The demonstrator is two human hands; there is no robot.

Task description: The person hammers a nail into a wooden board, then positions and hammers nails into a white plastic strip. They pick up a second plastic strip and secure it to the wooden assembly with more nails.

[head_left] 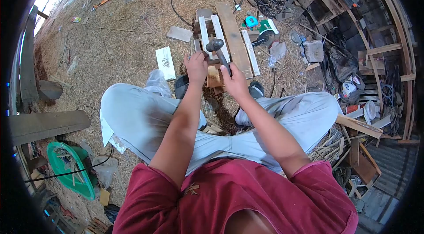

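My right hand [235, 82] is wrapped around the handle of a hammer [215, 45], whose dark head is raised over the wood in front of me. Close to the hammer head, my left hand [195, 66] is closed with its fingertips at the near end of a narrow white-faced wooden strip [203, 33]. What those fingers pinch is too small to make out. A second white strip [220, 35] runs beside the first. To their right lie a long brown plank [232, 35] and another pale strip [250, 53]. A wooden block [215, 76] sits between my feet.
A turquoise tape measure [251, 21] lies right of the planks. Loose boards [179, 34] and a white piece [165, 63] lie to the left on sawdust. A green basin [70, 170] stands at lower left. Scrap and bags [342, 59] crowd the right side. A black cable [172, 0] curves behind.
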